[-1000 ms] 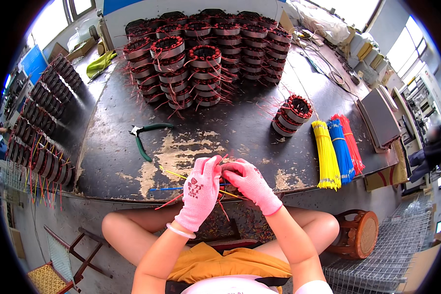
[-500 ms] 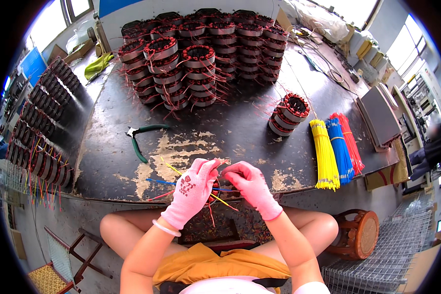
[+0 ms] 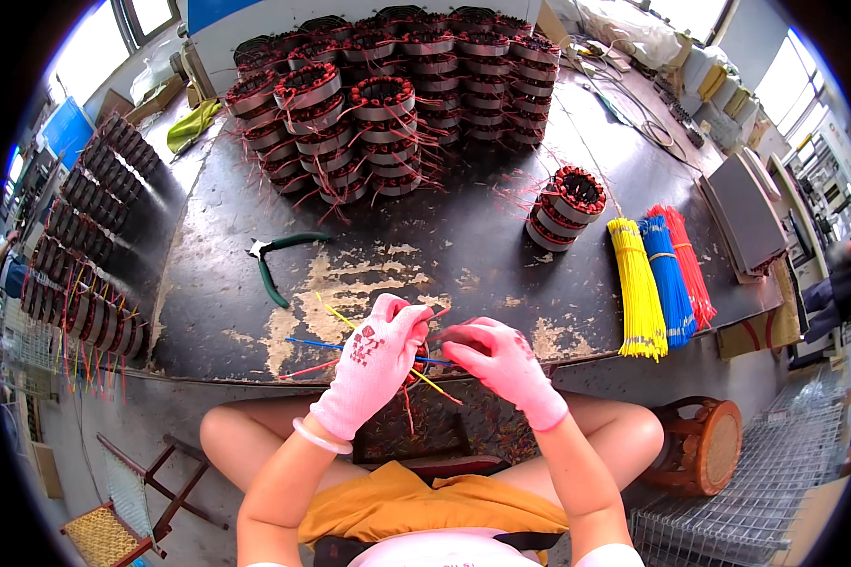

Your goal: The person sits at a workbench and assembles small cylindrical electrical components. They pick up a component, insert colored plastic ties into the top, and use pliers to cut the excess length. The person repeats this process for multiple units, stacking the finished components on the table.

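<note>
Both hands wear pink work gloves over the table's near edge. My left hand (image 3: 373,359) is closed in a pinch, with a short red wire end (image 3: 442,312) sticking out at its fingertips. Just right of it, my right hand (image 3: 501,364) has bent fingers, with thumb and forefinger apart and nothing clearly between them. Under the hands is a wound stator core, mostly hidden. Yellow wire (image 3: 436,386), blue wire (image 3: 310,343) and red wire (image 3: 309,369) stick out around it. Green-handled cutting pliers (image 3: 272,269) lie on the table, jaws parted.
Stacked wound stators (image 3: 383,132) fill the table's back; a smaller stack (image 3: 565,210) stands right of centre. Bundles of yellow wires (image 3: 638,293), blue wires (image 3: 668,283) and red wires (image 3: 686,269) lie at right. Rows of stators (image 3: 85,317) line the left. A wooden stool (image 3: 695,446) stands below right.
My right hand has drawn back a little to the right, its thumb and forefinger parting. My left hand keeps its pinch. The whole view has shifted slightly.
</note>
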Available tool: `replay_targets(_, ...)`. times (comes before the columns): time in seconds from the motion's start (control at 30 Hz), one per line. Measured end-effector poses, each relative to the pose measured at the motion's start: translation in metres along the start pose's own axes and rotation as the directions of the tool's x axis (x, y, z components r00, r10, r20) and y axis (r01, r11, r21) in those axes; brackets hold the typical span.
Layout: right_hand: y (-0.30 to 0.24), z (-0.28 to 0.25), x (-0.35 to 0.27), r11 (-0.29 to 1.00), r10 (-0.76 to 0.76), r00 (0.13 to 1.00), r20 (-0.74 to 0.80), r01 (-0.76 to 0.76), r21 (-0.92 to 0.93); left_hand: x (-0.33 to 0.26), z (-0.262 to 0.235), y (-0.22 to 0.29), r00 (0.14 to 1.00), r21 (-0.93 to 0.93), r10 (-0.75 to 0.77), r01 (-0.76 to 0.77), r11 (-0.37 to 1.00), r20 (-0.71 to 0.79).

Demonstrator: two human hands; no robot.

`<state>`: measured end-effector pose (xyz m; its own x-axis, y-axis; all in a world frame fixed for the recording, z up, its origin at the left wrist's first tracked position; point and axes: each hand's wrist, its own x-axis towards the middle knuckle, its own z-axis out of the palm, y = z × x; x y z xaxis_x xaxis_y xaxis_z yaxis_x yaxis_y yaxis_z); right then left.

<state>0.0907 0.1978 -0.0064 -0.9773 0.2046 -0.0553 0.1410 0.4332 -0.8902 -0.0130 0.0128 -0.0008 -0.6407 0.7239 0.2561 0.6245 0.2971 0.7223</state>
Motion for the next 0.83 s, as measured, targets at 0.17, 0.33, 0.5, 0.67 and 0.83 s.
replay_targets(0.17,0.007,0.028,0.014,0.969,-0.010,0.998,-0.064,0.026,0.245,-0.001,0.006,-0.003,0.999,0.098,-0.010,0.013,0.995,-0.035)
replay_targets(0.33,0.002,0.023,0.005,0.982,-0.183,0.959,-0.219,0.169,-0.081,-0.006,0.012,-0.011,0.987,0.076,0.084,-0.074,0.994,-0.140)
replay_targets(0.5,-0.001,0.008,-0.006,0.890,-0.400,0.873,-0.280,0.297,-0.345,-0.005,0.008,-0.012,0.997,0.075,0.069,-0.067,0.995,-0.026)
replay_targets(0.67,-0.010,0.001,0.003,0.798,-0.543,0.815,-0.202,0.425,-0.428,0.000,0.001,-0.006,0.994,0.153,0.107,-0.111,0.982,0.034)
replay_targets(0.83,-0.014,-0.008,0.008,0.908,-0.356,0.932,-0.062,0.329,-0.260,0.004,-0.003,0.006,0.984,0.250,0.156,-0.174,0.953,0.091)
